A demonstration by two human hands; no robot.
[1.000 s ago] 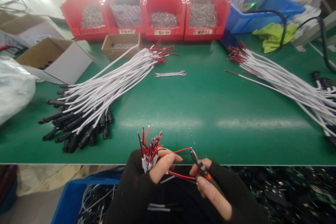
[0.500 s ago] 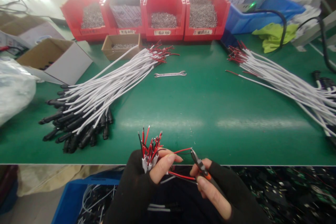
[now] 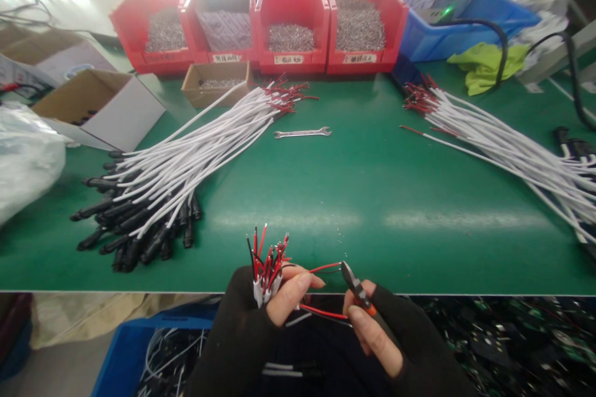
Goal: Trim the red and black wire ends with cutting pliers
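My left hand [image 3: 274, 301], in a black fingerless glove, grips a bundle of white cables [image 3: 266, 263] whose red and black wire ends stick upward at the table's near edge. One red wire [image 3: 323, 268] bends right from the bundle toward the tip of small cutters [image 3: 356, 290] with an orange handle. My right hand [image 3: 375, 335], gloved the same way, holds those cutters. Both hands hover just over the front edge of the green table [image 3: 372, 198].
A pile of white cables with black connectors [image 3: 172, 167] lies left, another pile [image 3: 507, 149] right. A small wrench [image 3: 302, 133] lies mid-table. Red bins of metal parts [image 3: 288, 28], a small cardboard tray [image 3: 215, 82] and open boxes [image 3: 100, 105] stand behind. A blue crate [image 3: 139, 347] sits below.
The cutters' tip has shifted slightly right along the red wire; tiny bits appear above it. The hands otherwise stay in place.
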